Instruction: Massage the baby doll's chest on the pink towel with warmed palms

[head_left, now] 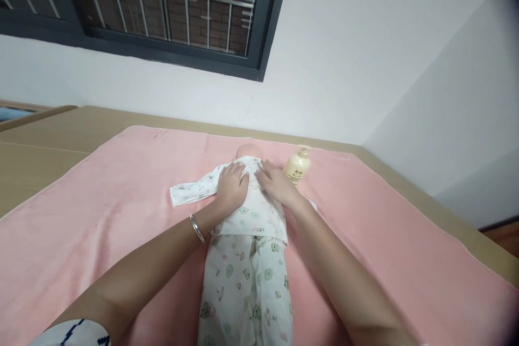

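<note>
A baby doll [248,150] lies on its back, its head pointing away from me. It wears a white patterned top [253,216] and matching trousers [243,286]. My left hand [233,186] rests flat on the left side of the top's chest, fingers stretched out. On the other side of the chest lies my right hand [278,181], its fingers also extended and pressing nothing between them. One sleeve [192,192] spreads out to the left; the right sleeve is mostly hidden behind my right forearm.
A cream pump bottle [298,165] stands just beyond my right hand. The pink blanket [138,194] covers most of a tan surface [52,157]. Behind it rises a white wall [324,65] with a dark-framed, barred window [170,5].
</note>
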The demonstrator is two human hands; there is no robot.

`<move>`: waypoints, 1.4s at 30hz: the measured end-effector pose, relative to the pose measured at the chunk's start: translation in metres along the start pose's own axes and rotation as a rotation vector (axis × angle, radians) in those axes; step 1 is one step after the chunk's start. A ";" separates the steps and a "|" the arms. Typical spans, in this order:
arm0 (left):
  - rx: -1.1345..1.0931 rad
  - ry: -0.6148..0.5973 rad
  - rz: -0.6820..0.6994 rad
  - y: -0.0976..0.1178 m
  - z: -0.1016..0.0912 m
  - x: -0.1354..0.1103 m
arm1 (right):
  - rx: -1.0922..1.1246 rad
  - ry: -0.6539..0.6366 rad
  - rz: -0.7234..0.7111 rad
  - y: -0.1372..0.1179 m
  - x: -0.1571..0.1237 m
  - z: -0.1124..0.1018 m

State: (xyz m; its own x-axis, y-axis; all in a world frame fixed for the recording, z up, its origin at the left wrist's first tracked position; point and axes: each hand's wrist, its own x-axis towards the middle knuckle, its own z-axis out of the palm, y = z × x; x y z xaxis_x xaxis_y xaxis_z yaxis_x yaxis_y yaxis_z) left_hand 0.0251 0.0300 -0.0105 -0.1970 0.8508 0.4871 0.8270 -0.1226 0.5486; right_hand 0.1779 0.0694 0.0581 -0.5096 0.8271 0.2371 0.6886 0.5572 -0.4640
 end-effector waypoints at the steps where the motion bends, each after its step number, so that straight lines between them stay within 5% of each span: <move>1: -0.015 0.024 -0.006 -0.001 0.000 -0.001 | 0.023 0.043 -0.002 -0.002 -0.001 -0.004; 4: -0.045 0.079 -0.029 -0.002 0.001 -0.004 | 0.047 0.197 -0.030 -0.008 -0.006 0.001; 10: -0.088 0.105 -0.053 -0.001 0.002 -0.005 | 0.059 0.196 -0.083 -0.008 -0.009 0.040; 14: -0.138 0.117 -0.040 -0.002 0.003 -0.005 | 0.146 0.353 -0.091 -0.010 -0.011 0.039; 19: -0.205 0.153 -0.027 -0.005 0.007 -0.004 | 0.094 0.262 -0.096 -0.009 -0.011 0.038; 24: -0.184 0.146 -0.031 -0.005 0.007 -0.006 | 0.110 0.350 -0.078 -0.008 -0.012 0.033; 30: -0.100 0.033 -0.043 0.002 0.000 -0.001 | -0.021 -0.023 -0.145 -0.007 -0.013 0.024; 32: -0.066 -0.047 -0.041 0.011 -0.005 -0.002 | 0.007 -0.005 -0.162 -0.004 -0.011 0.005; 37: -0.087 -0.217 -0.070 0.063 -0.022 -0.024 | -0.048 0.337 -0.038 0.017 -0.005 -0.057; 40: -0.474 -0.366 -0.041 0.104 -0.028 -0.024 | -0.132 0.392 0.076 0.036 -0.003 -0.075; 42: -0.865 -0.461 -0.165 0.124 -0.025 -0.007 | -0.175 0.351 0.111 0.046 -0.001 -0.077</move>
State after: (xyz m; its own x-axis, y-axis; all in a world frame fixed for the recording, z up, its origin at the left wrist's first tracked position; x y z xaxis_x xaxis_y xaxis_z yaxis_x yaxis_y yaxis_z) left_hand 0.1154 -0.0039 0.0714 0.1007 0.9837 0.1492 0.1026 -0.1595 0.9819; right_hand 0.2498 0.0994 0.1022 -0.2407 0.8410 0.4846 0.8225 0.4418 -0.3582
